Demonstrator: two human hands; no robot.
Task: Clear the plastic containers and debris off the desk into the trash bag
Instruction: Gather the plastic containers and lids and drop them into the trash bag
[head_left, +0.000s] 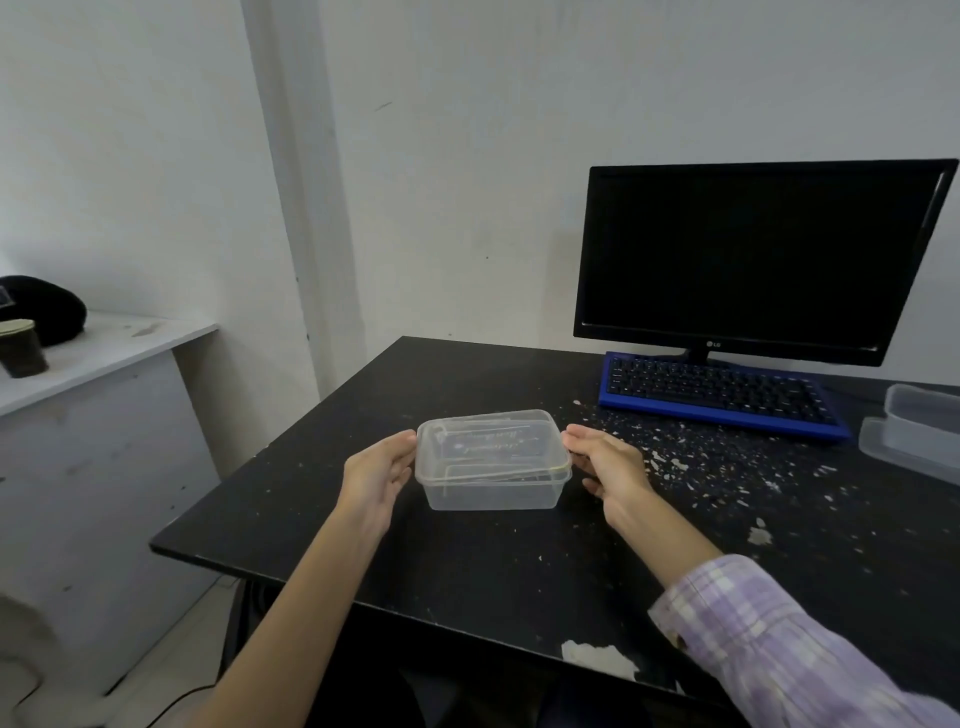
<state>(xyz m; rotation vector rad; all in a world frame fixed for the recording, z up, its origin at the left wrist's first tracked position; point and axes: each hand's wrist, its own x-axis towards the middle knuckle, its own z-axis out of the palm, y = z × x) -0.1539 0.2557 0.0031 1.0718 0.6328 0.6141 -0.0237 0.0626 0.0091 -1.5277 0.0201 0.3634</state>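
Note:
A clear rectangular plastic container (491, 470) with its lid lying loosely in it stands on the black desk (467, 561). My left hand (376, 475) touches its left end with fingers apart, and my right hand (608, 465) touches its right end the same way. White debris flakes (701, 457) are scattered over the desk to the right of it. A second clear container (919, 434) sits on its lid at the desk's right edge. No trash bag is in view.
A black monitor (753, 260) and a blue-framed keyboard (717, 397) stand at the back right. A chipped white patch (597, 657) marks the desk's front edge. To the left, a white shelf (104, 348) carries a dark jar (23, 348) and a black object (49, 306).

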